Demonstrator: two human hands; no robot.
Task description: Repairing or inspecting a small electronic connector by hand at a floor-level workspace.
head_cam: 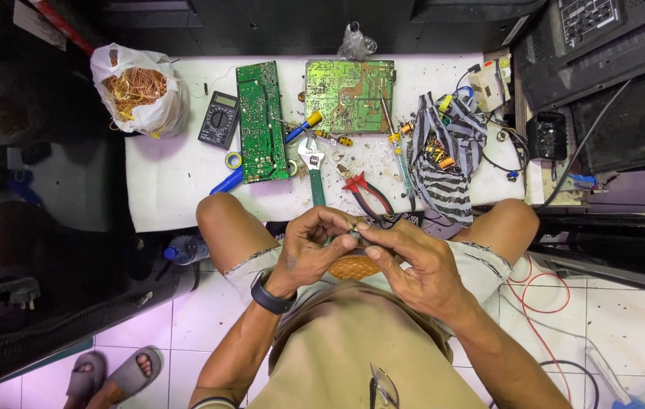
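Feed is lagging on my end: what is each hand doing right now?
Left hand: fingers closed on a small dark part.
Right hand: fingers pinching the same part; what it is cannot be told.

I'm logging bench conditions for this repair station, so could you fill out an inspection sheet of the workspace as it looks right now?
Surface: white table, littered with small debris.
Job's things: small metal part pinched between both hands above the lap.
Clutter: two green circuit boards, multimeter, adjustable wrench, red-handled pliers, screwdrivers, striped cloth, bag of copper wire.
Grippers: left hand and right hand, fingers closed on the part.
Cables: red wire looped on the floor; black cables at the table's right.
Surroundings: tiled floor, sandals, dark equipment around.
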